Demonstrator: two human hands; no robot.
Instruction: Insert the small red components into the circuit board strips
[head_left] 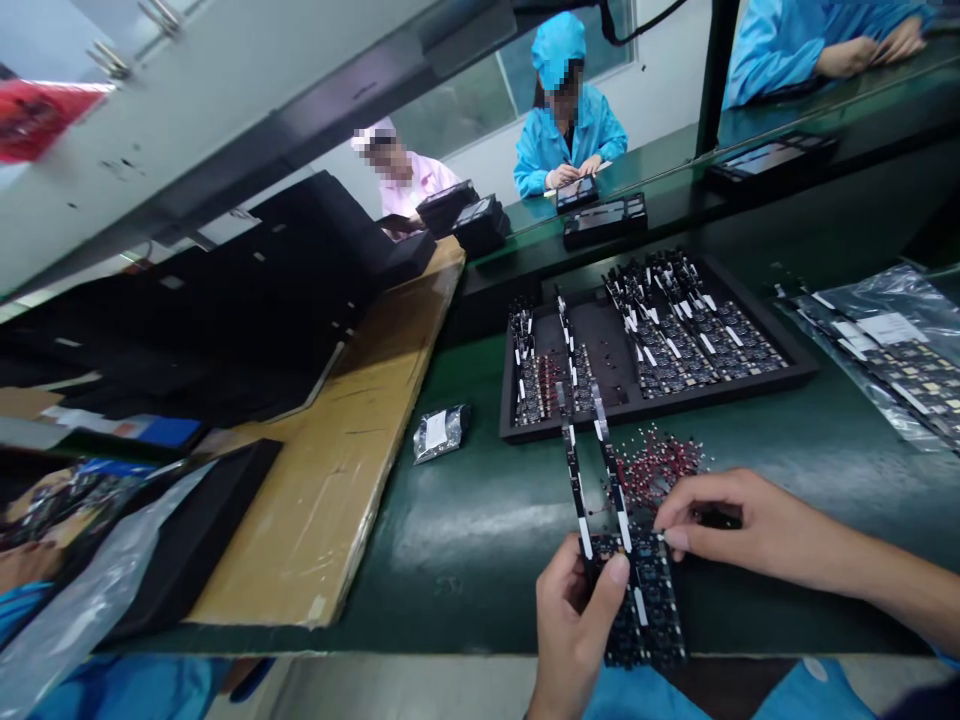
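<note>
My left hand [574, 620] grips a dark circuit board [652, 605] near the front edge of the bench, its thumb lying over the face. Two long black strips with white labels stick out beyond the board's far edge. At the board's far right corner, the thumb and forefinger of my right hand [724, 520] are pinched together. Whatever sits between those fingertips is too small to make out. Just beyond the board lies a loose heap of small parts with red and black wires [656, 470].
A black foam tray [570, 432] holds rows of similar boards. A small silvery bag [441, 433] lies left of it; a clear plastic bag [892, 325] with boards is at right. Cardboard [337, 470] covers the left side. Co-workers sit across the bench and at left.
</note>
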